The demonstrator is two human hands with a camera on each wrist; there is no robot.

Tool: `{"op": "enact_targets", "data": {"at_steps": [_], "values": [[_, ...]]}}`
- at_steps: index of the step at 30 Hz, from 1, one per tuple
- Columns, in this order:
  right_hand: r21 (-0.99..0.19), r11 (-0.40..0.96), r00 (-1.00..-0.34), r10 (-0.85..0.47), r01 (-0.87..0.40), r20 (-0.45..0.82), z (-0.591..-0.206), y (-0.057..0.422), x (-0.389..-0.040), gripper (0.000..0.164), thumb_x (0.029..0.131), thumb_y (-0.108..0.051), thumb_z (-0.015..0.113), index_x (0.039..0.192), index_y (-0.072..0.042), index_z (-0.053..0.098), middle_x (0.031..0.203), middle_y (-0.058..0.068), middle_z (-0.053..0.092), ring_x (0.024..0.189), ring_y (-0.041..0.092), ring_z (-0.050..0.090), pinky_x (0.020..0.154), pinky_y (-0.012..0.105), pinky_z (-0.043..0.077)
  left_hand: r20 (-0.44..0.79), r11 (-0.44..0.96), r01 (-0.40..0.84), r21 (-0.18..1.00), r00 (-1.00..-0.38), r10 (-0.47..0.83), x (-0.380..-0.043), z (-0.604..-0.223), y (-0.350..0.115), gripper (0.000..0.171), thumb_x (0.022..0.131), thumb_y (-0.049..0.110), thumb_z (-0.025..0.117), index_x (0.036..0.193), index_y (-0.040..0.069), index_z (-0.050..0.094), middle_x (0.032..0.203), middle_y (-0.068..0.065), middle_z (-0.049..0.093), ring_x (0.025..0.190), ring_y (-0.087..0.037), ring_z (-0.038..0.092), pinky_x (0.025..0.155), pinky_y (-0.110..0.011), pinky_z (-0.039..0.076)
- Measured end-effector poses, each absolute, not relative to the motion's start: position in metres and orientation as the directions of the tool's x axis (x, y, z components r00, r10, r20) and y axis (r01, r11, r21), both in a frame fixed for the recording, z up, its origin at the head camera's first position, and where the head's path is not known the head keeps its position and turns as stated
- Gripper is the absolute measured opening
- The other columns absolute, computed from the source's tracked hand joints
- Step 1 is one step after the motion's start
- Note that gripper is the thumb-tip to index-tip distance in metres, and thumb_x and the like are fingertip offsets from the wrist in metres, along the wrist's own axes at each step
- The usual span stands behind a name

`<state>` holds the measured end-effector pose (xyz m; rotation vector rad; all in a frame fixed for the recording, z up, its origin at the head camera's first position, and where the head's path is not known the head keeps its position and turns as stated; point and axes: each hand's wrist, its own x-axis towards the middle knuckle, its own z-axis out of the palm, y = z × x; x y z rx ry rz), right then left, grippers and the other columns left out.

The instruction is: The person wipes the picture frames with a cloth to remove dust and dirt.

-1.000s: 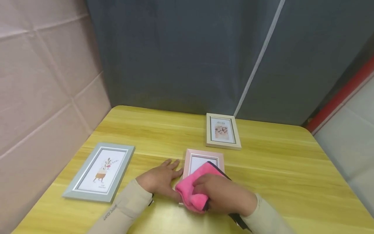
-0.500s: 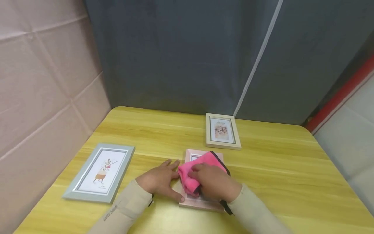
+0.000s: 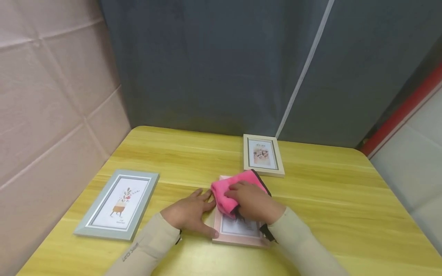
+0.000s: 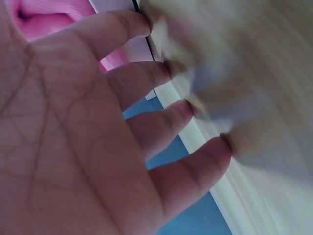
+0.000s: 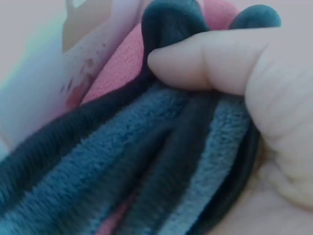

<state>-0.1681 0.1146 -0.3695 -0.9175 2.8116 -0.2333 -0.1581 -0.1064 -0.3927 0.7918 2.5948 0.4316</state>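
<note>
My right hand (image 3: 253, 203) grips a bunched pink cloth (image 3: 222, 191) with dark edging and presses it onto the upper part of a pink picture frame (image 3: 238, 242). The lower part of its print shows; the top is mostly covered. In the right wrist view, the thumb (image 5: 195, 63) clamps the cloth's folds (image 5: 88, 152), whose other side looks grey-blue. My left hand (image 3: 190, 212) lies at the frame's left side, thumb on its lower left corner. The left wrist view shows the other fingers (image 4: 181, 181) spread, their tips on the wooden tabletop.
A light grey-blue picture frame (image 3: 142, 205) lies to the left on the yellow wood-grain table (image 3: 328, 191). Just behind the cloth, a cream picture frame (image 3: 246, 153) lies near the back edge. A dark panel (image 3: 200, 69) rises behind the table, and a pale wall (image 3: 51, 96) stands left.
My right hand has slid the cloth away from me, from the pink frame's lower part to its top, uncovering the lower print. The left thumb now shows on the frame's corner.
</note>
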Motion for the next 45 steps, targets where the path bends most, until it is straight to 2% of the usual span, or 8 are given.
{"op": "enact_targets", "data": {"at_steps": [4,8,11,20,24,34,40,45], "values": [[-0.272,0.723,-0.728,-0.678,-0.636,-0.102,-0.363,0.125,-0.151,0.047,0.080,0.003,0.071,0.123,-0.017,0.072,0.125,-0.001,0.066,0.122,0.021,0.056,0.107,0.040,0.042,-0.266,0.788,0.456,0.414,-0.767,0.584,-0.157,-0.393,-0.106,0.092,0.070,0.066,0.076,0.144,0.015,0.055,0.161,-0.013,0.026,0.146,-0.042,0.019,0.110,-0.059,0.032],[-0.241,0.621,-0.623,-0.778,-0.746,-0.079,-0.360,0.128,-0.129,0.039,0.082,-0.006,0.075,0.119,-0.017,0.073,0.117,-0.008,0.069,0.117,0.014,0.059,0.104,0.033,0.044,-0.248,0.780,0.470,0.413,-0.766,0.593,-0.157,-0.394,-0.106,0.095,0.070,0.066,0.076,0.146,0.014,0.052,0.161,-0.014,0.025,0.145,-0.044,0.020,0.110,-0.057,0.033],[-0.202,0.604,-0.598,-0.796,-0.771,-0.097,-0.360,0.124,-0.116,0.036,0.085,-0.011,0.075,0.120,-0.020,0.073,0.114,-0.010,0.069,0.117,0.012,0.059,0.103,0.031,0.044,-0.244,0.783,0.475,0.402,-0.768,0.592,-0.157,-0.393,-0.105,0.099,0.070,0.065,0.076,0.149,0.012,0.047,0.160,-0.015,0.026,0.145,-0.045,0.022,0.109,-0.056,0.035],[-0.043,0.702,-0.696,-0.712,-0.711,-0.096,-0.369,0.109,-0.119,0.042,0.081,-0.023,0.080,0.122,-0.023,0.071,0.114,-0.003,0.066,0.111,0.021,0.059,0.095,0.043,0.050,-0.233,0.762,0.482,0.433,-0.756,0.611,-0.157,-0.394,-0.105,0.090,0.070,0.069,0.075,0.142,0.018,0.057,0.159,-0.018,0.028,0.144,-0.047,0.022,0.109,-0.057,0.035],[-0.080,0.738,-0.729,-0.674,-0.670,-0.117,-0.369,0.107,-0.135,0.044,0.079,-0.020,0.081,0.122,-0.022,0.071,0.112,-0.003,0.066,0.107,0.021,0.059,0.093,0.042,0.051,-0.249,0.770,0.456,0.447,-0.763,0.597,-0.156,-0.394,-0.106,0.082,0.071,0.065,0.076,0.136,0.018,0.063,0.160,-0.015,0.027,0.145,-0.044,0.020,0.109,-0.058,0.033],[-0.194,0.824,-0.805,-0.564,-0.533,-0.183,-0.365,0.105,-0.174,0.034,0.085,-0.009,0.074,0.117,-0.021,0.074,0.106,-0.001,0.066,0.094,0.018,0.059,0.094,0.039,0.050,-0.264,0.781,0.464,0.419,-0.760,0.594,-0.157,-0.393,-0.105,0.096,0.072,0.065,0.075,0.148,0.014,0.048,0.160,-0.015,0.027,0.146,-0.042,0.019,0.112,-0.054,0.031],[-0.261,0.792,-0.795,-0.594,-0.551,-0.123,-0.361,0.114,-0.175,0.025,0.083,-0.002,0.072,0.098,-0.022,0.074,0.091,-0.008,0.062,0.085,0.013,0.055,0.088,0.034,0.050,-0.250,0.774,0.481,0.412,-0.757,0.604,-0.161,-0.394,-0.105,0.096,0.074,0.066,0.075,0.150,0.015,0.046,0.160,-0.015,0.026,0.145,-0.043,0.021,0.110,-0.060,0.031],[-0.306,0.745,-0.768,-0.637,-0.593,-0.062,-0.351,0.133,-0.161,0.035,0.078,0.010,0.067,0.081,-0.025,0.069,0.075,-0.016,0.056,0.074,0.008,0.052,0.077,0.028,0.048,-0.245,0.760,0.505,0.410,-0.741,0.625,-0.166,-0.394,-0.112,0.077,0.084,0.055,0.071,0.146,0.013,0.051,0.160,-0.012,0.029,0.145,-0.041,0.022,0.108,-0.067,0.027]]}}
